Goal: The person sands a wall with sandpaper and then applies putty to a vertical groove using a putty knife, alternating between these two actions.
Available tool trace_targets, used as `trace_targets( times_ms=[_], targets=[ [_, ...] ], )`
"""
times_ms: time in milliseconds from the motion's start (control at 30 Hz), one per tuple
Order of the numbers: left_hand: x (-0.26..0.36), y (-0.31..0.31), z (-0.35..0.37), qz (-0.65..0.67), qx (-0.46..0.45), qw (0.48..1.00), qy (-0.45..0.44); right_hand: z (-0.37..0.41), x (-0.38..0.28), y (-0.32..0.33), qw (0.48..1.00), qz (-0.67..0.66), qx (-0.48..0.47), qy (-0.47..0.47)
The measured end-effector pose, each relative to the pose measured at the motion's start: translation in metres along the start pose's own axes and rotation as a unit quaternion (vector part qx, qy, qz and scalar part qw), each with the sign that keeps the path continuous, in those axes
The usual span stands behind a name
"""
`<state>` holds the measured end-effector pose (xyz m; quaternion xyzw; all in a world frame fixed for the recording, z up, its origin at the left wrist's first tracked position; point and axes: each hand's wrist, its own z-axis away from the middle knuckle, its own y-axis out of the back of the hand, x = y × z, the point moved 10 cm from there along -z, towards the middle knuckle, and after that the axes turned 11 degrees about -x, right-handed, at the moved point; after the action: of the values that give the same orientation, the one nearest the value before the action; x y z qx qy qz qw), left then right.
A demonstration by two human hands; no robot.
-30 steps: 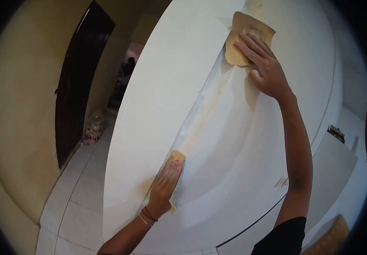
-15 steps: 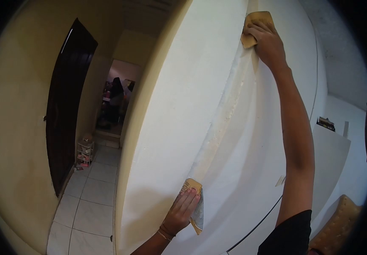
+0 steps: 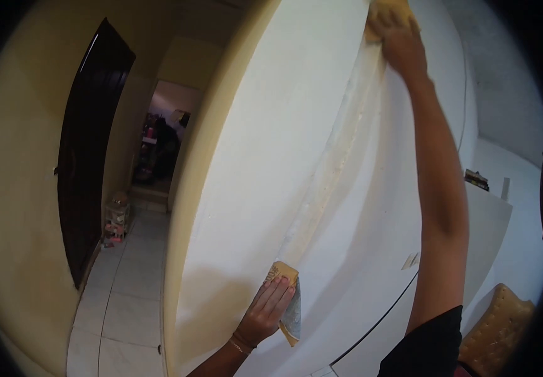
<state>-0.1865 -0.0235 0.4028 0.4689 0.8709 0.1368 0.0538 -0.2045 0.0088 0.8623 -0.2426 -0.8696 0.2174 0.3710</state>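
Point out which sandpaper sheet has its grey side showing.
The lower sheet, under the left hand; the upper sheet, under the right hand, looks tan.

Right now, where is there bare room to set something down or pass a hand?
Set down: the floor tiles between the dark door and white wall, nearer than the small rack. Pass a hand: the wall stretch between the left hand and right hand, beside the patched strip. Crowded: under each hand, where a tan sheet meets the wall, and the rack.
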Motion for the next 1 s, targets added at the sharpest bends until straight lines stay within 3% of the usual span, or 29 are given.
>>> trace_targets(
  times_ms=[67, 167, 200, 267, 433, 500, 567, 600, 667, 767, 933, 1000],
  targets=[
    [-0.002, 0.001, -0.001, -0.019, -0.014, 1.000, 0.007, -0.021, 0.017, -0.017, 0.969, -0.210, -0.125, -0.040],
    [-0.001, 0.001, -0.001, -0.012, -0.007, 1.000, -0.022, -0.013, -0.006, 0.001, 0.933, -0.312, -0.180, 0.001],
    [-0.005, -0.004, -0.002, -0.010, -0.020, 1.000, -0.006, -0.004, -0.019, 0.012, 0.929, -0.327, -0.173, 0.012],
    [-0.002, 0.005, 0.000, 0.004, 0.040, 0.999, -0.032, 0.017, -0.035, 0.031, 0.930, -0.338, -0.146, 0.025],
    [-0.002, 0.000, -0.001, -0.027, 0.037, 0.999, 0.027, 0.077, -0.072, 0.087, 0.929, -0.359, -0.065, 0.056],
    [-0.004, 0.002, -0.002, -0.024, 0.061, 0.997, 0.045, 0.112, -0.094, 0.076, 0.907, -0.405, 0.053, 0.101],
    [-0.005, 0.003, -0.005, -0.012, 0.068, 0.996, 0.065, 0.127, -0.106, 0.125, 0.907, -0.415, 0.023, 0.065],
    [-0.007, 0.007, -0.005, -0.002, 0.083, 0.994, 0.076, 0.151, -0.129, 0.111, 0.914, -0.375, -0.097, 0.124],
    [-0.011, 0.005, -0.004, -0.016, 0.055, 0.994, 0.094, 0.177, -0.156, 0.150, 0.888, -0.426, -0.040, 0.172],
    [-0.012, -0.001, -0.004, -0.022, 0.014, 0.995, 0.092, 0.172, -0.150, 0.134, 0.869, -0.452, -0.029, 0.196],
    [-0.028, -0.003, 0.007, -0.027, 0.038, 0.988, 0.144, 0.139, -0.142, 0.102, 0.894, -0.441, 0.050, 0.058],
    [-0.030, -0.014, 0.023, -0.034, 0.010, 0.987, 0.160, 0.160, -0.181, 0.125, 0.897, -0.406, -0.007, 0.177]
  ],
)
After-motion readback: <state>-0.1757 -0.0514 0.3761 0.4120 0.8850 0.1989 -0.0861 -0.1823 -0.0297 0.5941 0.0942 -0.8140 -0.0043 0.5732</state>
